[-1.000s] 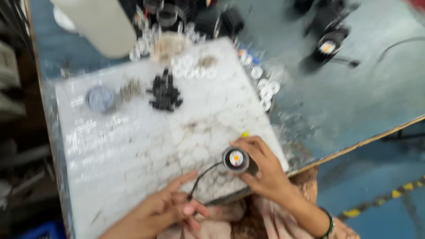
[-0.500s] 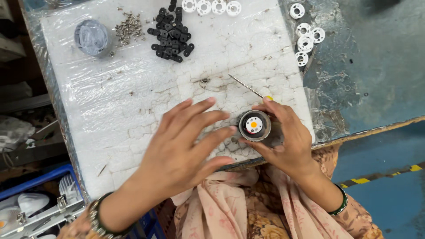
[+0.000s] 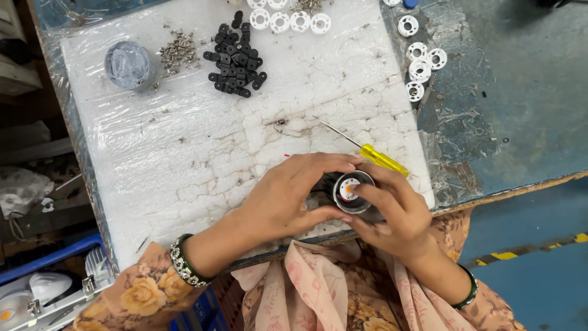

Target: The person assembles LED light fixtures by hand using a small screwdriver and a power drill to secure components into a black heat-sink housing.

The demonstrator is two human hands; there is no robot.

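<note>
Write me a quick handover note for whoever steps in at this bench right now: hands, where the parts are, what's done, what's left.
Left hand and right hand together hold a small round black lamp housing, open face up, with a white insert and an orange centre showing inside.
Yellow-handled screwdriver lies on the white foam board just beyond the right hand, untouched.
At the board's far end: a pile of small black parts, loose screws, a clear round lid, white rings.
Done: insert sits in the housing.
Left: whether it is screwed down cannot be seen.
</note>
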